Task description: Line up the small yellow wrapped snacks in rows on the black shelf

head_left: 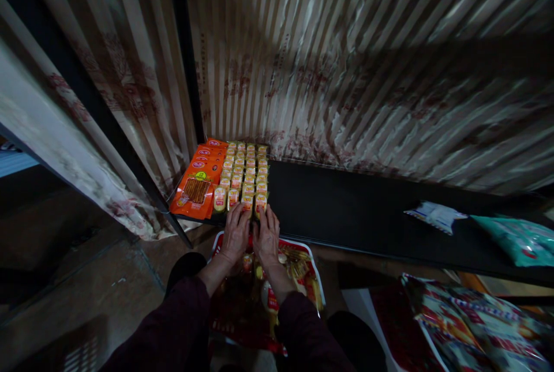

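My left hand (235,233) and my right hand (267,235) lie side by side at the front edge of a black shelf (355,210), fingers stretched forward and touching the nearest row of small yellow snack packets (246,179). The packets stand in several neat rows running back to the wall. Left of them lies a stack of orange snack bags (199,179). Below my wrists sits a large red bag (264,291) with more small packets in it. Neither hand visibly grips anything.
A striped, flower-patterned covering (346,60) lines the wall behind the shelf. At the shelf's right end lie a white packet (435,214) and a teal bag (517,239). Large printed bags (471,320) lie at the lower right. Bare floor (86,291) shows at the left.
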Demonstrator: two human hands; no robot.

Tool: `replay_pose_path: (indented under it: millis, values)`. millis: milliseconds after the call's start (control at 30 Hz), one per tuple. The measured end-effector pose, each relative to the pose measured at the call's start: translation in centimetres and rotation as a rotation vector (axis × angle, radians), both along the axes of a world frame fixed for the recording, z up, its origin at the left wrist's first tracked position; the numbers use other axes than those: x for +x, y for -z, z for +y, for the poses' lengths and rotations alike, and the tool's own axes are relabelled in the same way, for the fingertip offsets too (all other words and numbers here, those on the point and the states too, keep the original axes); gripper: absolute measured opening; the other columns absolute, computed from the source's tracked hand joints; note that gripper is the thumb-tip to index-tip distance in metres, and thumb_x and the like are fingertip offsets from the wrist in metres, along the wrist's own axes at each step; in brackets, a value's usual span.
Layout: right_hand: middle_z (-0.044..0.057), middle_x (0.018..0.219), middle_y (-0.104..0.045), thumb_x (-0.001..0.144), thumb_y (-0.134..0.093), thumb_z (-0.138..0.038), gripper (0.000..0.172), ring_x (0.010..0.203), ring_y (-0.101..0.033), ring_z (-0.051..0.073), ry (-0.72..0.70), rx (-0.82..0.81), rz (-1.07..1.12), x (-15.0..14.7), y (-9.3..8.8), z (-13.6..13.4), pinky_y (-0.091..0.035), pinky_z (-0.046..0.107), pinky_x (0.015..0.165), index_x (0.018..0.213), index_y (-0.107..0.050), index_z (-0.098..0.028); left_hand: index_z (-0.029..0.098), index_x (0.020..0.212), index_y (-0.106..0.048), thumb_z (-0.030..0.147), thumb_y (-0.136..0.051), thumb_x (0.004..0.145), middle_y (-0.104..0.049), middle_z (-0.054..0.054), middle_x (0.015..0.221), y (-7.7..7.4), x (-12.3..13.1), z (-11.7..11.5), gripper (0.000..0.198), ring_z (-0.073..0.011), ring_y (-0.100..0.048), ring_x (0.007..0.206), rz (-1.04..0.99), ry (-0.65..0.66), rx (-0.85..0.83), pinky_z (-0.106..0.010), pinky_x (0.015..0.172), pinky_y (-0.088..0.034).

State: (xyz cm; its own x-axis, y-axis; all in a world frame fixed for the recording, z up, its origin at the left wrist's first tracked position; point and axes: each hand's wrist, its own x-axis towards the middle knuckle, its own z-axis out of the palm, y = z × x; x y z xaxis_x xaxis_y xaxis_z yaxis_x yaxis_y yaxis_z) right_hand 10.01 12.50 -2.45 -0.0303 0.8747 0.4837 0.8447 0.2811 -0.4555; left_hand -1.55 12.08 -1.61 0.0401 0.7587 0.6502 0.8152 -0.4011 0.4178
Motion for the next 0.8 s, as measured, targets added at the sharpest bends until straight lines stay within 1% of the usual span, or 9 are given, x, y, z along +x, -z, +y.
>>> replay_pose_path:
  millis: [300, 500, 667, 800]
  values:
    - [0.014, 0.145, -0.039, 0.09, -0.038, -0.021, 0.049, 0.131, -0.033, 0.027, 0.021, -0.014, -0.001, -0.2, -0.1, 0.3, -0.037, 0.048, 0.101, 0.139, -0.041, -0.018, 0.015, 0.122, -0.054, 0.009, -0.043, 0.088, -0.053, -0.013, 0.128, 0.2, 0.2, 0.7, 0.036, -0.0225, -0.043, 0.127, 0.011, -0.04, 0.02, -0.044, 0.105, -0.042]
    - [0.015, 0.146, -0.039, 0.09, -0.038, -0.02, 0.049, 0.131, -0.032, 0.027, 0.021, -0.046, -0.021, -0.2, -0.5, 0.6, -0.037, 0.048, 0.101, 0.139, -0.042, -0.017, 0.019, 0.122, -0.055, 0.011, -0.047, 0.087, -0.056, -0.011, 0.128, 0.2, 0.3, 1.0, 0.037, -0.0244, -0.043, 0.127, 0.037, -0.095, 0.007, -0.045, 0.102, -0.04]
    - [0.015, 0.146, -0.038, 0.089, -0.039, -0.019, 0.049, 0.131, -0.032, 0.027, 0.022, -0.049, -0.037, -0.2, -0.6, 0.8, -0.037, 0.047, 0.103, 0.138, -0.043, -0.014, 0.019, 0.12, -0.056, 0.012, -0.046, 0.088, -0.057, -0.011, 0.126, -0.3, 0.2, 1.2, 0.035, -0.0241, -0.043, 0.126, 0.04, -0.098, 0.047, -0.047, 0.105, -0.036]
    - [0.014, 0.148, -0.035, 0.089, -0.039, -0.019, 0.049, 0.133, -0.03, 0.027, 0.011, -0.017, -0.028, -0.2, -0.4, 0.7, -0.036, 0.048, 0.104, 0.139, -0.043, -0.016, 0.019, 0.122, -0.055, 0.013, -0.046, 0.088, -0.055, -0.011, 0.13, -0.2, 0.1, 1.1, 0.036, -0.0238, -0.041, 0.129, 0.036, -0.089, 0.043, -0.047, 0.107, -0.034]
